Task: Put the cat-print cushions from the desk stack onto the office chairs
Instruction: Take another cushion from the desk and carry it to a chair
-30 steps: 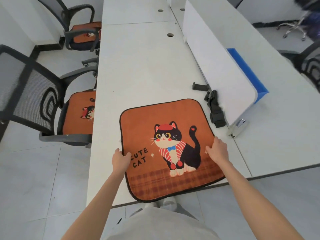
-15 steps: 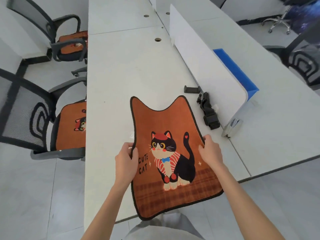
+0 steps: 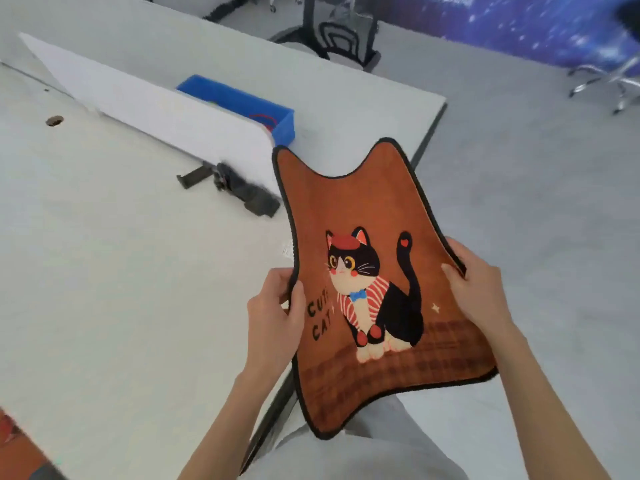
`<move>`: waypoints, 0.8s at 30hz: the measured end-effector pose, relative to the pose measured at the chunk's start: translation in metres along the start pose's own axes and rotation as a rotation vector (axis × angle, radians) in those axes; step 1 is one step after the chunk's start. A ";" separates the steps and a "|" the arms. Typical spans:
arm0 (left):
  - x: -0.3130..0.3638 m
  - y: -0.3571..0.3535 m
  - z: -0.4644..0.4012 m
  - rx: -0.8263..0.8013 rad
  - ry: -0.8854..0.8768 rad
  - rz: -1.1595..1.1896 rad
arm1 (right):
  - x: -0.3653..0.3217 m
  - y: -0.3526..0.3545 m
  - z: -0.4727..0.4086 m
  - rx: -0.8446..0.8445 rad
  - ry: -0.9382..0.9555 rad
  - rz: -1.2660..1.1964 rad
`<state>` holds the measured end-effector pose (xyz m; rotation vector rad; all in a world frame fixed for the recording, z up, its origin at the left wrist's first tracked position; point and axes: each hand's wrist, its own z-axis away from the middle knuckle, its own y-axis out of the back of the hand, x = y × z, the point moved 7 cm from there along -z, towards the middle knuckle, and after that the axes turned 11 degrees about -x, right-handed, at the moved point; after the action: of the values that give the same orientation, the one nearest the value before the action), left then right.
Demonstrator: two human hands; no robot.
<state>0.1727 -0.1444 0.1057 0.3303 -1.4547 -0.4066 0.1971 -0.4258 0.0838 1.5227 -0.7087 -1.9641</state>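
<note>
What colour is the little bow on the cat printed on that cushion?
Blue. The bow sits at the cat's neck on the orange-brown cushion, clearest in the head view.

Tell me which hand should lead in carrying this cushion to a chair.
Probably right: the only chair in view stands across the desk, to the right. The right hand grips the cushion's edge on that side; the left hand grips the opposite edge.

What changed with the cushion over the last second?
The cat-print cushion, flat on the desk a second ago, is now lifted off it and carried to the person's right, past the desk's end, sagging in the middle. The left hand and right hand went from resting at its sides to gripping them. The view swung right too. The black clamp and blue bin stayed put.
</note>
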 end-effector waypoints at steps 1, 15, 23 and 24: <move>0.006 -0.015 -0.012 -0.041 -0.019 -0.007 | 0.019 0.020 0.007 0.060 -0.051 -0.028; 0.111 -0.272 -0.212 -0.294 -0.171 -0.121 | 0.231 0.196 -0.022 0.438 -0.479 -0.244; 0.183 -0.370 -0.318 -0.243 -0.153 -0.093 | 0.283 0.300 -0.158 0.400 -0.459 -0.222; 0.187 -0.380 -0.337 -0.232 -0.144 -0.090 | 0.287 0.310 -0.183 0.386 -0.447 -0.218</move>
<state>0.4958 -0.5766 0.0671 0.1828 -1.5180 -0.6773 0.3479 -0.8605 0.0634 1.4239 -1.2086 -2.4819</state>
